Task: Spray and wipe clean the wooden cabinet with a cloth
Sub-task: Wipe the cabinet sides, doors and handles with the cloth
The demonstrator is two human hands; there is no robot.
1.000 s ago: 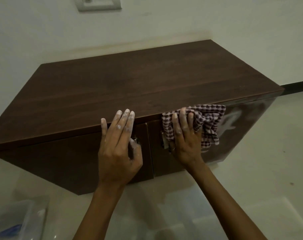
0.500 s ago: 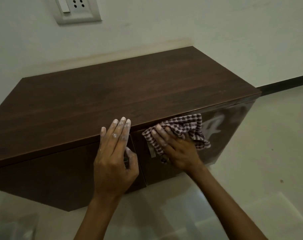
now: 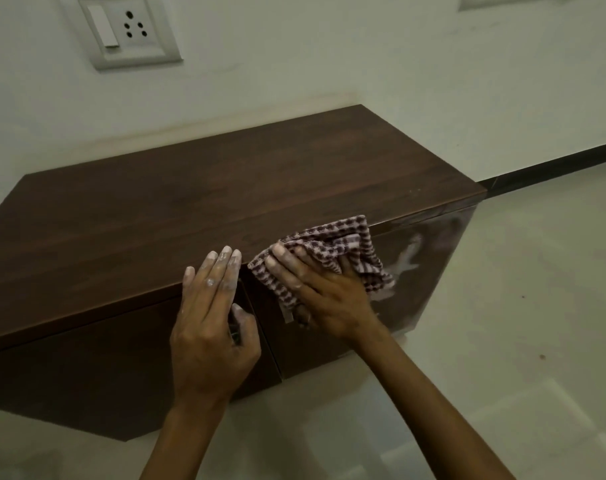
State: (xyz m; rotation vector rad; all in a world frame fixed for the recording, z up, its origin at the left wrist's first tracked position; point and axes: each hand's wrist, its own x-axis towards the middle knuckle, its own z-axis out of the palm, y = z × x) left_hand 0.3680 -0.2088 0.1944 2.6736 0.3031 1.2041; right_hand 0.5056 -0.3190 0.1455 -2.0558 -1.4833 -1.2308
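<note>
The right hand point(image 3: 324, 299) lies flat on the checkered cloth point(image 3: 332, 252), fingers almost straight and spread, and presses it against the upper part of the right door point(image 3: 329, 337) of the wooden cabinet point(image 3: 204, 202). The grip here is open; the palm holds the cloth to the wood, nothing is pinched. The cloth is bunched, purple and white, and its top folds reach up to the front edge of the cabinet's top.

The left hand point(image 3: 211, 323) is just beside it, on the left door point(image 3: 87, 368). Its four fingers are straight and lie over the front edge of the top, and the thumb is bent toward a small metal handle point(image 3: 235, 332) at the door's edge. If the thumb really holds the handle, I cannot tell. White dust or residue is on the fingertips of both hands.

To the right of the cloth, the door front shows pale wet smears point(image 3: 412, 258) and looks glossy. The cabinet is dark brown and stands against a light wall point(image 3: 364, 57) above a pale floor point(image 3: 519, 323). On the wall above, to the left, is a white switch and socket plate point(image 3: 128, 29). A dark skirting strip point(image 3: 554, 168) runs along the wall at the right. I can read no writing or brand anywhere.
</note>
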